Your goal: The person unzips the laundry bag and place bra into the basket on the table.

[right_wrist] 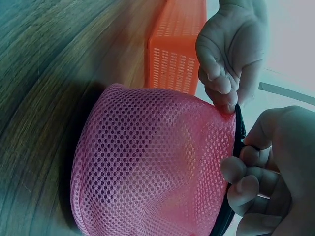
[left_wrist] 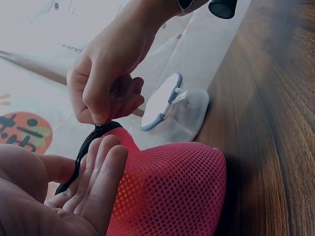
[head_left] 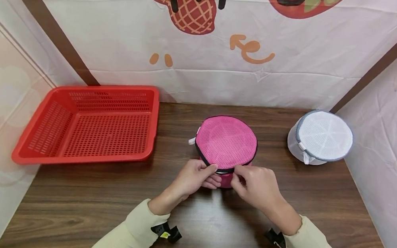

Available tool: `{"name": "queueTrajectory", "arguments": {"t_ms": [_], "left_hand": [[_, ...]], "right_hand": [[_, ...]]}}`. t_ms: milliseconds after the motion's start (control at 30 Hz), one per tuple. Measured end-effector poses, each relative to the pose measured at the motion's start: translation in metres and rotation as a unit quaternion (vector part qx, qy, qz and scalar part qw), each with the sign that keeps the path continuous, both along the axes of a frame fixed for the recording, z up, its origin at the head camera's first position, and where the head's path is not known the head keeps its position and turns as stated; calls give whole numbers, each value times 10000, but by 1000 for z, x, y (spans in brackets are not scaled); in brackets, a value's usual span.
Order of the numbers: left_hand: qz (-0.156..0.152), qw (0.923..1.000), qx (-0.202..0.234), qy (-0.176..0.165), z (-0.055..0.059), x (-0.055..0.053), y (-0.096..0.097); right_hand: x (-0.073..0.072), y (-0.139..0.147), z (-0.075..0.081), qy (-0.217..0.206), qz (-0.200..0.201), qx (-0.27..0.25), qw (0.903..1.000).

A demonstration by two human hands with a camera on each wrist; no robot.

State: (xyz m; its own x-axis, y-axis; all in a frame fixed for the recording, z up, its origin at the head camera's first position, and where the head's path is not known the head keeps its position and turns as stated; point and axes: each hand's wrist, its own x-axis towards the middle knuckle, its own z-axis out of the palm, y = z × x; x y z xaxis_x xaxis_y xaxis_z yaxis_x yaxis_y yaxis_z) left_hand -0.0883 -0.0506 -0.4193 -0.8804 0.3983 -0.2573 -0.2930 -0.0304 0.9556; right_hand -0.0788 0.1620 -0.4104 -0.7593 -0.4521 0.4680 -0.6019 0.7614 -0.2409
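Note:
A round pink mesh laundry bag (head_left: 226, 142) with black trim stands on the table in front of the person. At its near rim the left hand (head_left: 193, 177) pinches the edge between thumb and fingers. Just to the right, the right hand (head_left: 258, 187) pinches the black zipper (right_wrist: 239, 140) at the rim, thumb against curled fingertips. In the right wrist view the bag's mesh side is dented inward below the zipper. A small white tag (head_left: 192, 141) sticks out at the bag's left side.
A red perforated plastic basket (head_left: 150, 135) stands at the back left. Toward the back right is a white mesh laundry bag (head_left: 324, 135) with grey-blue trim, near the side curtain. A printed white curtain (head_left: 202, 84) hangs behind the wooden table (head_left: 104, 206).

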Motion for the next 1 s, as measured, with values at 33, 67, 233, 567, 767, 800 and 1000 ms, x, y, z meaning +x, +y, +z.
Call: {"name": "queueTrajectory", "arguments": {"t_ms": [33,67,233,567,767,800,1000], "left_hand": [[1,10000,-7,-15,0,0,0],[-10,10000,-6,8,0,0,0],[-34,10000,-28,16,1,0,0],[-164,9996,75,223,3,1,-3],[-110,9999,-120,-12,3,-1,-1],[-124,9998,-128,-25,3,-1,-1],[-161,9998,-76,-16,4,0,-2]], "right_hand": [[0,1,0,11,-7,6,10000],[0,1,1,6,-1,11,10000],[-1,4,1,-17,-36,-11,10000],[-2,14,0,70,-211,-40,9997],[-2,20,2,75,-346,-36,9994],[-2,21,2,90,-365,-35,9993],[-3,23,3,83,-400,-14,9992]]}}
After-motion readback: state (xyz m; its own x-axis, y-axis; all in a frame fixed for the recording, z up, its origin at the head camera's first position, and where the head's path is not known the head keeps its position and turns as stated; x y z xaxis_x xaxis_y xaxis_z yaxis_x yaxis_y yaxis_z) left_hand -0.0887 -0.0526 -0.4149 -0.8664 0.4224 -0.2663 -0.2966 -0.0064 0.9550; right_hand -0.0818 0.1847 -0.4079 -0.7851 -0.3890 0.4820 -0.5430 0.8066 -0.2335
